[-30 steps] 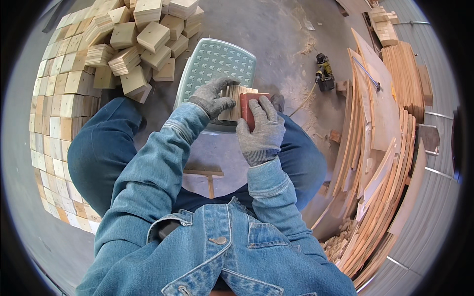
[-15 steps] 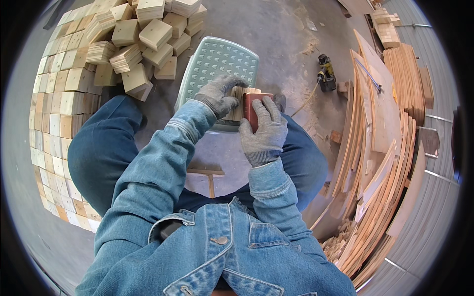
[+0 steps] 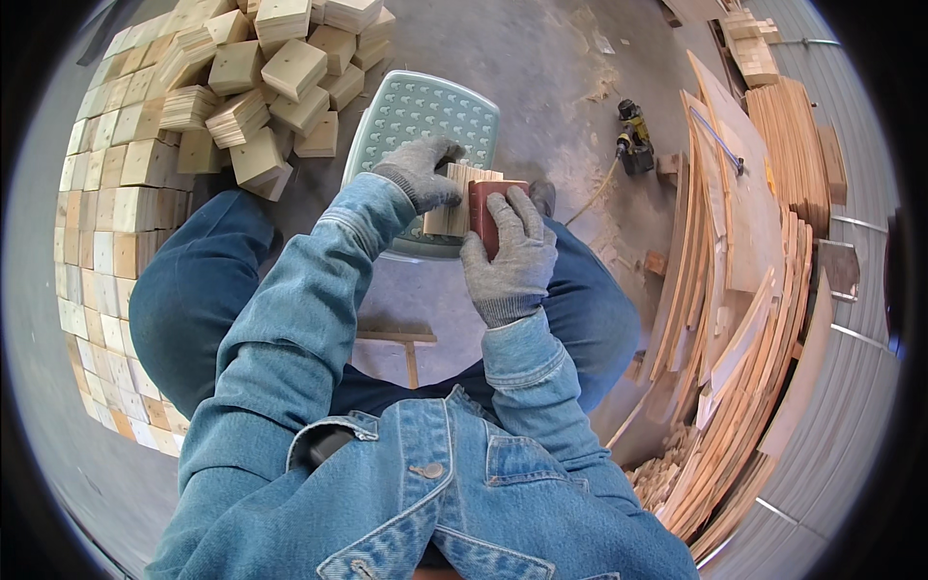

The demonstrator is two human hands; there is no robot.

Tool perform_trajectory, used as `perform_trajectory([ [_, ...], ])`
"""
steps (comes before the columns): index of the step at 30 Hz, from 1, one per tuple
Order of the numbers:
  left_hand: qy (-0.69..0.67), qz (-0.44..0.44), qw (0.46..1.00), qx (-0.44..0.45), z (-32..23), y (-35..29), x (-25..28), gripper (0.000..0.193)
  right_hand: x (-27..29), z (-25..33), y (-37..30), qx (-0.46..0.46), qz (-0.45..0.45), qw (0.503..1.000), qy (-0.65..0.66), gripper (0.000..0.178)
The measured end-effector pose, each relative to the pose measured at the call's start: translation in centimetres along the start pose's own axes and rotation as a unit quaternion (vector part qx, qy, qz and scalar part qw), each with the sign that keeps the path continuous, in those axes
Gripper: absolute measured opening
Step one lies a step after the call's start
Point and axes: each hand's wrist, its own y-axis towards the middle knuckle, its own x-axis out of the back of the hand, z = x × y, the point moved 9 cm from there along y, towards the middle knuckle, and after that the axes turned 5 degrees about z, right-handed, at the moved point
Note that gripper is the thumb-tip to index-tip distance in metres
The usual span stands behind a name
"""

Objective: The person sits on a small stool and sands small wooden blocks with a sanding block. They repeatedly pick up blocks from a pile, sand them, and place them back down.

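Observation:
A pale layered wood block [image 3: 447, 215] rests on the green plastic stool [image 3: 406, 106] between my knees. My left hand [image 3: 418, 174], in a grey knitted glove, grips the block at its far left side, thumb against the wood and fingertips partly hidden. My right hand [image 3: 514, 253], gloved alike, is closed over a reddish-brown sanding block [image 3: 483, 220], fingers across its top and thumb at its near left side. The sanding block is pressed against the right side of the wood block.
Wood blocks [image 3: 295, 70] lie heaped at the far left, beside a neat wall of stacked blocks [image 3: 126, 208]. A cordless drill [image 3: 633, 140] stands on the floor at right. Thin boards [image 3: 720, 290] and wood strips lean along the right.
The left fingers have drawn back a little from the top of the wood block, so more of it shows. The right hand keeps the sanding block against it.

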Motion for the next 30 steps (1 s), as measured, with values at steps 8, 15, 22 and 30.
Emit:
perform_trajectory([
  [8,0.012,-0.018,0.995,-0.099,-1.6,-0.5,-0.5,0.067,0.1,-0.3,-0.3,0.015,-0.020,1.000,-0.002,0.061],
  [15,0.017,0.019,1.000,-0.004,1.1,0.2,-0.5,0.067,0.1,-0.2,-0.2,0.017,-0.030,0.999,0.012,0.060],
  [22,-0.020,-0.061,0.997,-0.038,1.4,-1.0,0.2,0.078,0.2,-0.1,-0.2,0.017,-0.026,0.999,0.012,0.060],
  [30,-0.043,-0.125,0.991,0.010,1.2,-3.6,-0.3,0.079,-0.4,-4.6,-0.6,-0.080,-0.052,0.966,0.239,0.057],
])
